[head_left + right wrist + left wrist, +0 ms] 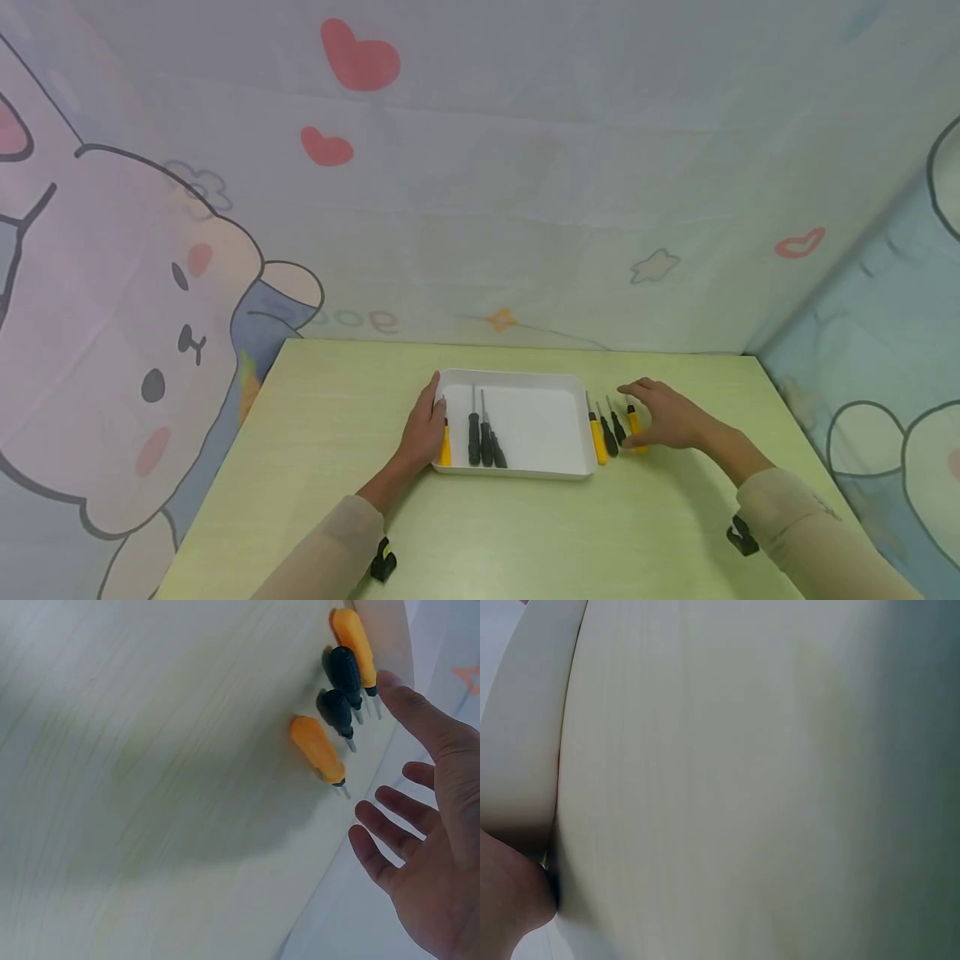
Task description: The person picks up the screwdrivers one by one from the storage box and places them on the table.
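My left hand (425, 429) grips the left rim of a white tray (540, 473), the thumb over the edge. In the left wrist view, part of that hand (514, 896) shows beside the tray's outer wall (529, 727); its fingertips are hidden. Inside the tray lie a yellow-handled screwdriver (446, 446) and three black-handled screwdrivers (474, 437). Right of the tray, two yellow screwdrivers and two black screwdrivers (608, 437) lie in a row. Over the rightmost yellow screwdriver (318, 748) hovers my right hand (663, 417), fingers spread and holding nothing.
Both the tray and the loose screwdrivers lie on a pale yellow-green table (510, 533). A cartoon-printed cloth (525, 208) hangs behind the table's back edge and along its right side. Black wrist devices (742, 536) show at the sleeves.
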The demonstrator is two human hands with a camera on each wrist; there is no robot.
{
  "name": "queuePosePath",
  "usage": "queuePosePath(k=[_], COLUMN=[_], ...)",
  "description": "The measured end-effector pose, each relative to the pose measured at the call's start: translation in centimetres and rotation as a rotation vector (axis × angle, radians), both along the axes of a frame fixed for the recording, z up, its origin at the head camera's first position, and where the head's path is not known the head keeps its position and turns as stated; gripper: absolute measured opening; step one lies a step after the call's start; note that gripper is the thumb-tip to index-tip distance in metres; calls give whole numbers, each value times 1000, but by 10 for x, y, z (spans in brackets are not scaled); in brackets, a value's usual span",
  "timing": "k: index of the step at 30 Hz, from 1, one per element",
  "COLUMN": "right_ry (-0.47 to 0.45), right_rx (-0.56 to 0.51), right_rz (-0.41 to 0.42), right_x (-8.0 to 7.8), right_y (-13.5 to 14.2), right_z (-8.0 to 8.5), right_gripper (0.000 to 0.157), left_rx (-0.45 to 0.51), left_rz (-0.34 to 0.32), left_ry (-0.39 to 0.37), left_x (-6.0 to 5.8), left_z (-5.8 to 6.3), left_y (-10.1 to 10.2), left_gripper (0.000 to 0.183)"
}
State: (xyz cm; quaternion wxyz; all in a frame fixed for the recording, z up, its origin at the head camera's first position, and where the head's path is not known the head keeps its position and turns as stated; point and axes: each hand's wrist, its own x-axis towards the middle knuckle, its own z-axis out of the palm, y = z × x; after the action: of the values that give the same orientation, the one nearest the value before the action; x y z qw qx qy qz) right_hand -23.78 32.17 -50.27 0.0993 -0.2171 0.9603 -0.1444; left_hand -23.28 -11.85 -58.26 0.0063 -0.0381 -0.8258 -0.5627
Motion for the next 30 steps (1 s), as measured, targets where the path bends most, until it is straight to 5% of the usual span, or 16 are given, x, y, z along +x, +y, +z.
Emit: queuePosePath(k=[11,24,30], right_ry=[28,-67,-106], right_rx=[-100,-631,-793], right_rz=[-16,-104,-149], right_x=[5,16,19], right_y=[-22,-49,-62], right_z=[10,3,-5], right_gripper=[92,65,61], left_rx=[16,49,32], left_rz=[11,25,29], left_ry=[-13,-13,15], left_x=[-4,-2,0], left_z=[-4,-3,-1], left_y=[-6,-8,-7], left_gripper=[56,55,55])
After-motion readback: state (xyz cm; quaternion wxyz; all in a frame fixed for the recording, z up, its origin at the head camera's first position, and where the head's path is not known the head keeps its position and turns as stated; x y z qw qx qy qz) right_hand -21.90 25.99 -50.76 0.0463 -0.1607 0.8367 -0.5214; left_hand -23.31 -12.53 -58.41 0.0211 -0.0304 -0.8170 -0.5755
